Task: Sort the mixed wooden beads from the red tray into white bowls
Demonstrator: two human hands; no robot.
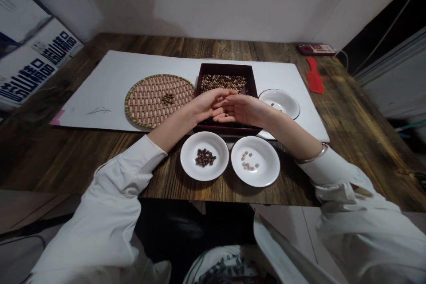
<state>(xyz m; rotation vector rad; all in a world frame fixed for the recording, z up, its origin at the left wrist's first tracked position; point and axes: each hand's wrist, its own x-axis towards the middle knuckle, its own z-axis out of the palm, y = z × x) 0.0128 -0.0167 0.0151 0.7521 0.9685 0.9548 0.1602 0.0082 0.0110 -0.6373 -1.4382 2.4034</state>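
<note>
Remote, I see left hand [214,101] and right hand [245,108] cupped, each grip loosely open, over the box [229,130] holding mixed beads [222,82]; I'd want them low, edges overlapping, so nothing rolls off

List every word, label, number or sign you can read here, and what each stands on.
"山": apparently the middle character in both dark-blue rows on the lower white box; the characters around it are too distorted to read surely.
Upper white box: faint grey print, unreadable.
Dark red object by the wall: markings too small and blurred.
Printed garment: dark markings, unreadable.
</note>
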